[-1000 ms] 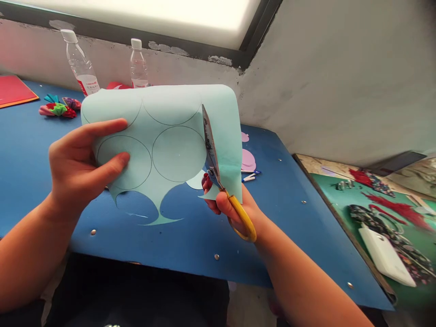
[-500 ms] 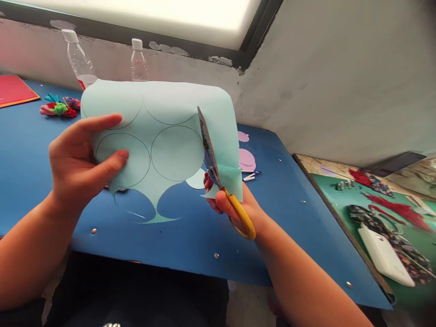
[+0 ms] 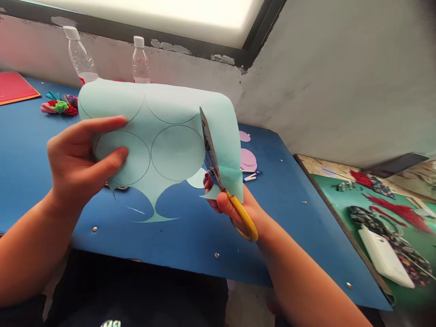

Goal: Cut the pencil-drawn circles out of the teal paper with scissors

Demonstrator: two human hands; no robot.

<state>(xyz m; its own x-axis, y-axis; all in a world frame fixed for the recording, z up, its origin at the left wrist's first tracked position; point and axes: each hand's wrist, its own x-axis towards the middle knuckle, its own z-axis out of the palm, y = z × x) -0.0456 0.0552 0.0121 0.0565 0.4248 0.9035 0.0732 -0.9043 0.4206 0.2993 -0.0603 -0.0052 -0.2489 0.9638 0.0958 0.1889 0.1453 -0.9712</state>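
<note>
A pale green sheet of paper [image 3: 177, 152] with drawn circles is held up over the blue table, its lower edge cut into curves. My left hand [image 3: 81, 156] grips its left side, thumb in front on one circle and other fingers partly hidden. My right hand [image 3: 235, 204] is closed round the yellow handles of a pair of scissors [image 3: 213, 163]. One blade lies in front of the paper beside the right-hand circle; the other blade is hidden. The right strip of the sheet bends over behind the scissors. Partly covered, a pale cut circle [image 3: 196, 179] lies on the table below.
Two plastic bottles [image 3: 81, 61] stand against the wall behind the paper. Colourful fabric pieces [image 3: 60, 105] and a red folder [image 3: 17, 88] lie at left. Pink paper circles [image 3: 248, 159] and pens [image 3: 251, 176] are right of the sheet. A white power bank [image 3: 384, 256] rests on the green surface.
The top of the sheet curls slightly more toward me. Both hands keep their hold, and the scissors stay at nearly the same spot beside the circle. The view has shifted slightly.
</note>
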